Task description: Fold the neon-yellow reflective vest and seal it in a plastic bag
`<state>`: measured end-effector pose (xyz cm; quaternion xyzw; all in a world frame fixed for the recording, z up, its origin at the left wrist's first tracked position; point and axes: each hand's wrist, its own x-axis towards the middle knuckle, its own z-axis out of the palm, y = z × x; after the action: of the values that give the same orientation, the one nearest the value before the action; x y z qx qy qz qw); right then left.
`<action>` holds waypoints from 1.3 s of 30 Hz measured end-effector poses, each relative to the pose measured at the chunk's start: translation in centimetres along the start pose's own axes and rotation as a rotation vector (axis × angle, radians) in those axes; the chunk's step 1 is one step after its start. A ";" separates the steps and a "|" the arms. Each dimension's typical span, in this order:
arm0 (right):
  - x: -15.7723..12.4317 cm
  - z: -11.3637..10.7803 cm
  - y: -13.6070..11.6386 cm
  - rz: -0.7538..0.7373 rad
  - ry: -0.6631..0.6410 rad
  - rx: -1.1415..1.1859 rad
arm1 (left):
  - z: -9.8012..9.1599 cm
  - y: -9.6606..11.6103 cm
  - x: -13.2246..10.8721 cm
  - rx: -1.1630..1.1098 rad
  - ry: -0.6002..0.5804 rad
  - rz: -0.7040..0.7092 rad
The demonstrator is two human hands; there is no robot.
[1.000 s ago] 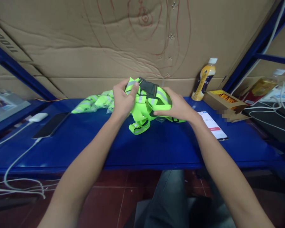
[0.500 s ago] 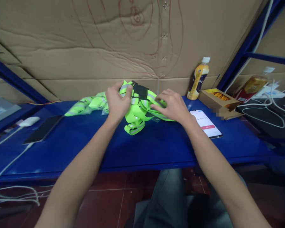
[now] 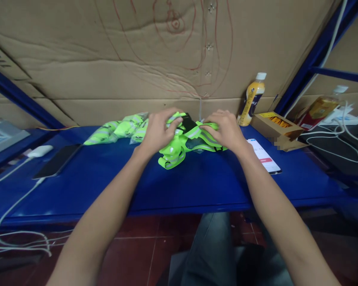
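A bundle of neon-green reflective straps (image 3: 173,150) with grey stripes and a black patch lies on the blue table (image 3: 179,190), near its back. My left hand (image 3: 161,130) is closed on the left part of the bundle, thumb over the straps. Thumb and fingers of my right hand (image 3: 225,128) pinch the straps on the right side, where they spread toward the table. The black piece (image 3: 188,122) sits between both hands. Left of my left hand lie more green reflective straps in clear plastic bags (image 3: 116,129).
At right a phone (image 3: 265,157) with a lit screen lies near my right forearm. Behind it stand a yellow drink bottle (image 3: 252,99) and an open cardboard box (image 3: 277,123). A dark phone (image 3: 58,161) with a white cable lies at left. Cardboard (image 3: 122,79) walls the back.
My right hand has closed on the straps at the right. My left hand has shifted slightly right along with the bundle, and the black piece has tilted between the hands.
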<state>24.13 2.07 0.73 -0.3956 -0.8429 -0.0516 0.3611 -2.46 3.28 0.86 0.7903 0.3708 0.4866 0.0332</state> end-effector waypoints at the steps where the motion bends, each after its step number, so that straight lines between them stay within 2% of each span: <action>1: 0.1 -0.1 0.4 0.024 0.045 0.078 | 0.0 0.3 0.0 -0.030 -0.054 0.010; 3: 0.1 -0.2 0.9 0.100 0.080 0.298 | -0.1 0.8 0.1 -0.099 -0.117 0.009; 4: 0.1 -0.2 1.0 0.142 0.057 0.431 | -0.2 1.0 0.2 -0.141 -0.123 0.003; 7: 0.0 -0.3 0.7 0.235 -0.149 0.793 | -0.1 1.5 0.2 -0.261 -0.098 -0.012; 10: -0.3 -0.5 -0.1 0.303 -0.389 1.055 | 0.2 2.2 0.0 -0.308 -0.044 -0.019; 13: -0.4 -0.6 -0.7 0.373 -0.519 1.208 | 0.4 3.0 -0.3 -0.314 0.030 -0.001; 17: -0.5 -0.9 -0.7 0.406 -0.506 1.224 | 0.1 4.0 -0.5 -0.263 0.057 0.054; 20: -0.4 -1.5 -0.2 0.382 -0.391 1.131 | -0.5 4.2 -0.4 -0.249 -0.039 0.099; 23: -0.2 -2.1 0.3 0.273 -0.206 0.842 | -1.2 3.8 -0.1 -0.330 -0.151 0.099; 25: 0.0 -2.1 0.5 0.166 -0.074 0.588 | -1.5 3.5 0.0 -0.443 -0.210 0.022; 27: 0.1 -1.8 0.2 0.073 0.001 0.383 | -1.5 3.3 0.1 -0.498 -0.225 -0.082; 30: 0.0 -0.9 -0.8 -0.029 0.003 0.191 | -1.5 3.6 0.3 -0.425 -0.230 -0.175; 35: -0.3 0.6 -2.6 -0.124 0.034 -0.113 | -1.5 4.2 0.4 -0.300 -0.310 -0.227; 39: -0.2 0.9 -2.9 -0.114 0.084 -0.169 | -1.1 3.8 0.2 -0.430 -0.407 -0.331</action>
<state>21.72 0.30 0.53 -0.3737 -0.8406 -0.1596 0.3581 -1.15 0.34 3.13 0.7753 0.3686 0.3739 0.3510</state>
